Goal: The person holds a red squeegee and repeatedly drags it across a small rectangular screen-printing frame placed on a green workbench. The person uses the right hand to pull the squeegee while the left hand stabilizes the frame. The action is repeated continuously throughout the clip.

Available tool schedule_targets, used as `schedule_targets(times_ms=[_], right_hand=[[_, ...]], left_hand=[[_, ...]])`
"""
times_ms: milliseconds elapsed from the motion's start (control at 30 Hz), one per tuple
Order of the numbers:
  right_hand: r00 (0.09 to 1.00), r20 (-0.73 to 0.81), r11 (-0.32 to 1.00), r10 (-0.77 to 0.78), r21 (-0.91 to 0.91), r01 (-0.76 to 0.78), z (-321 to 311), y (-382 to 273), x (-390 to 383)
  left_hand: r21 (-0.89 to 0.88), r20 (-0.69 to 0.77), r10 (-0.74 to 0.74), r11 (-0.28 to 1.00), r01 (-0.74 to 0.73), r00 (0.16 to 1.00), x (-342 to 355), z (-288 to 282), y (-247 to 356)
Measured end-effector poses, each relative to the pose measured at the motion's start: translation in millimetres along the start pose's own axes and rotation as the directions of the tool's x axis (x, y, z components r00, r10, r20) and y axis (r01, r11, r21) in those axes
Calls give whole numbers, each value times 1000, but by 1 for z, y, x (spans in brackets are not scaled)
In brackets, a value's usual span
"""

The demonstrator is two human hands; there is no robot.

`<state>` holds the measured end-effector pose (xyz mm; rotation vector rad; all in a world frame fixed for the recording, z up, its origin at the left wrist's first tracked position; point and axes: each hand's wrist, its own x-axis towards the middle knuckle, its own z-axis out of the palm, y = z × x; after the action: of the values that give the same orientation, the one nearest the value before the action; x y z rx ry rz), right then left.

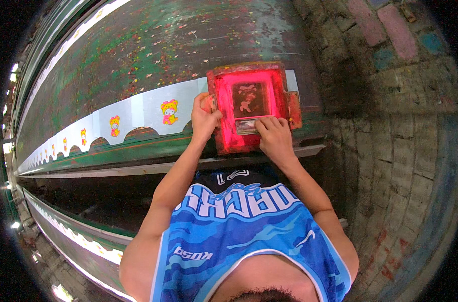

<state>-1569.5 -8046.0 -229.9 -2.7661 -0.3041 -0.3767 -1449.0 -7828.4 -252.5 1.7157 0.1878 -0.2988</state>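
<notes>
A red-stained screen-printing frame (279, 80) lies flat on the long table, over the right end of a row of white cut pieces (138, 108). My left hand (204, 118) grips the frame's left edge, its fingers curled round the side. Inside the frame, my right hand (275, 135) is closed on a squeegee (245, 127) at the near end of the mesh. The dark mesh window (249, 99) shows a pale patchy design. Left of the frame, the pieces carry a printed yellow and pink cartoon figure (169, 111).
The long green table (178, 50) is speckled with paint and runs away to the left. A metal rail (108, 170) follows its near edge. Another table with white pieces (73, 234) stands at lower left. A worn brick floor (390, 151) lies to the right.
</notes>
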Motion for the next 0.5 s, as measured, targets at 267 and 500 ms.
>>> schedule_targets(times_ms=[267,500], right_hand=[[999,-33,999,-14,49,16,5,21,-6],[998,56,996,17,89,-22,0,22,-7]], left_hand=[[40,-9,15,999,-14,1000,7,16,-9],[76,-41,-31,997,35,999,2,20,1]])
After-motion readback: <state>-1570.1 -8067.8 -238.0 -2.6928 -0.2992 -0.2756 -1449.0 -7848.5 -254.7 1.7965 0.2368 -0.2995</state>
